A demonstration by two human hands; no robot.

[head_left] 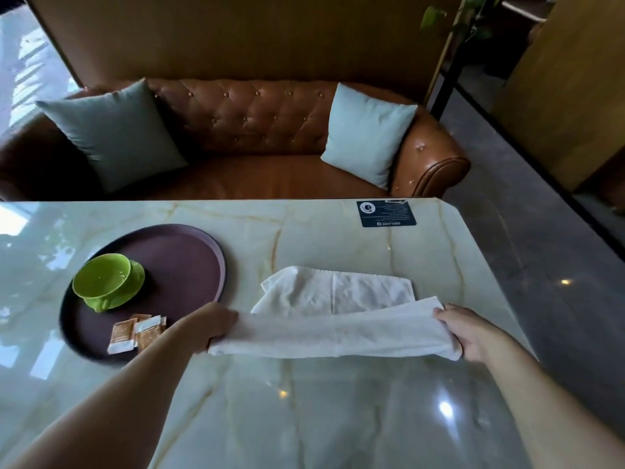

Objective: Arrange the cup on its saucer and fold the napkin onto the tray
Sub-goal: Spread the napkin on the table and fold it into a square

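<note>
A white napkin (338, 313) lies on the marble table, right of the round dark purple tray (189, 252). My left hand (209, 324) grips its near left corner and my right hand (470, 333) grips its near right corner. The near edge is lifted off the table and stretched between them, while the far half rests flat. On the tray's left side a green cup (101, 277) stands upright on its green saucer (137, 280). The cup is empty.
Several sugar packets (135, 333) lie at the tray's near edge, next to my left hand. A dark card (385, 213) is stuck at the table's far right corner. Beyond the table stands a brown leather sofa (267, 130) with two pale cushions.
</note>
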